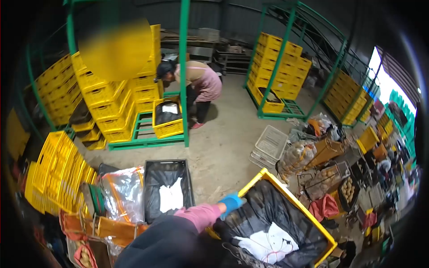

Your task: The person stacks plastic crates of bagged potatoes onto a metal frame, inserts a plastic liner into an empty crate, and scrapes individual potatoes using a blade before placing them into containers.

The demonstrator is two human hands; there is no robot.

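My left hand, in a blue glove with a pink cuff above it, reaches from the bottom of the head view. It is closed on the left rim of a yellow plastic crate; the fingertips are partly hidden. The crate sits tilted in view, lined with black plastic sheeting. On the sheeting lies a crumpled white sheet or bag with a thin red line or cord on it. My right hand is not in view.
A black-lined crate stands left of mine, near stacked yellow crates. Beyond, a person bends at a crate on a green rack. Pale trays and filled bags lie on the right.
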